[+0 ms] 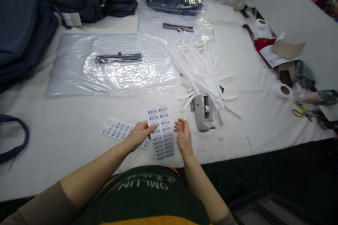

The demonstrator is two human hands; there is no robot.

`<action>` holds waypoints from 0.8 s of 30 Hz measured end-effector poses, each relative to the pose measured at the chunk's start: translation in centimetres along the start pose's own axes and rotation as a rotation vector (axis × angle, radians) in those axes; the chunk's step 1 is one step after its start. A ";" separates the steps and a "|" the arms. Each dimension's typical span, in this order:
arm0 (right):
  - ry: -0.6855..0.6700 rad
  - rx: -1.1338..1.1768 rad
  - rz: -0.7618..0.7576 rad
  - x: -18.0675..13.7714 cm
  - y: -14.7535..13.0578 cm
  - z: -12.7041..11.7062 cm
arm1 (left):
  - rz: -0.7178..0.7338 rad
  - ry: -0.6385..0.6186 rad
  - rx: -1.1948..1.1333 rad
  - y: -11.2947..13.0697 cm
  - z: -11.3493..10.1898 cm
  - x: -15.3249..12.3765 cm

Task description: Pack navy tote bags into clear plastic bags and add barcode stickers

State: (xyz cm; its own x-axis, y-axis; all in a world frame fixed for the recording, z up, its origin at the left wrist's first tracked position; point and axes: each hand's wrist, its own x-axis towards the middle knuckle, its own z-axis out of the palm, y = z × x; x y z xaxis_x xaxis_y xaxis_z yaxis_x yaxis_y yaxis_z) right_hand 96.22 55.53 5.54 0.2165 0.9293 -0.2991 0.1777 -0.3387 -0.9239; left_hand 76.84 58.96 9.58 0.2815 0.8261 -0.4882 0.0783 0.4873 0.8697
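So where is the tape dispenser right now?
Head view: the tape dispenser stands right of centre on the table, just beyond the right hand, against the white tubes.

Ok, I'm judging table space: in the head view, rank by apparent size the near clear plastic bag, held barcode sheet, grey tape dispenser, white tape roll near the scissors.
1. clear plastic bag
2. barcode sheet, held nearer the camera, so its lead over the dispenser is unsure
3. tape dispenser
4. white tape roll

Bare tabletop (66,140) lies open left of the spare label sheet (116,130). Beside the right hand (182,137), the tape dispenser (202,112) and white tube pile (203,70) block passage; a plastic bag (79,74) covers the far centre.
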 end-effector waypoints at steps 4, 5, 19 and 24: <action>-0.050 0.121 0.472 -1.4 7.9 -1.7 | -0.020 0.039 -0.035 -1.6 -0.6 1.2; -0.093 0.145 0.532 -2.1 9.3 -1.6 | -0.030 0.039 -0.032 -1.9 -0.8 1.4; -0.251 0.424 0.508 -1.9 11.3 3.8 | -0.035 0.165 0.476 -6.0 -1.9 8.3; -0.248 0.511 0.560 -2.7 8.9 3.7 | 0.252 -0.011 0.792 -5.8 -3.6 4.7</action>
State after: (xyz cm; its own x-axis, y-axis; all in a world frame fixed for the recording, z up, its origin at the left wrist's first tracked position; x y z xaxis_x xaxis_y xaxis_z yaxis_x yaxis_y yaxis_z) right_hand 93.66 50.51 -2.80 -0.0874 0.6672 -0.7398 -0.3694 -0.7114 -0.5979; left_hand 74.28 61.01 1.97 0.3900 0.8788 -0.2750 0.6602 -0.0587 0.7488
